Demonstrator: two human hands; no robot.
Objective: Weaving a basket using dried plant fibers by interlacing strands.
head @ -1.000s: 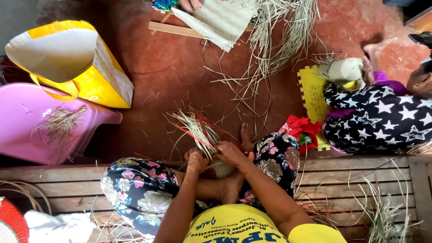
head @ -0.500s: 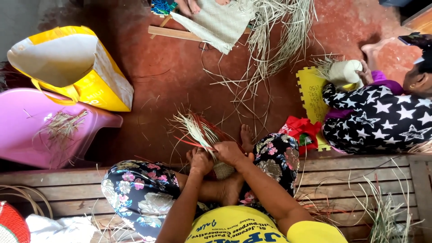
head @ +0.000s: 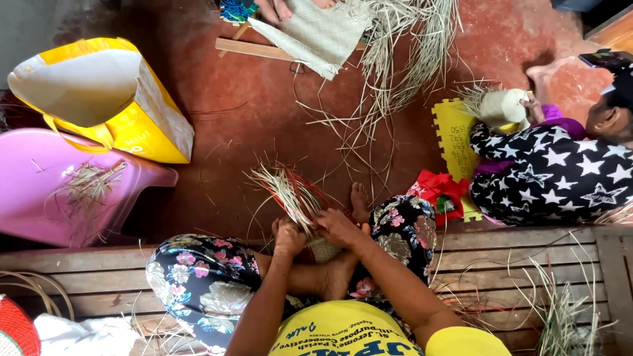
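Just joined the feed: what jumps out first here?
At center, the left hand and right hand grip a half-woven basket with loose straw strands fanning upward. A bright yellow bag stands open at upper left, above a pink plastic chair.

Lighting's pretty soft and even, daylight-ish, with no hard glare anywhere; the yellow bag (head: pixel 105 99) and pink plastic chair (head: pixel 72 188) off to the left of the fingers come out bright and saturated, while the top left corner and the gap under the chair go dark. Shadows are faint, just a soft one on the red floor (head: pixel 264 125) ahead of the fingers. Focus is decent mid-frame, though the loose straw strands (head: pixel 402 59) look smeary and the edges bend a little.
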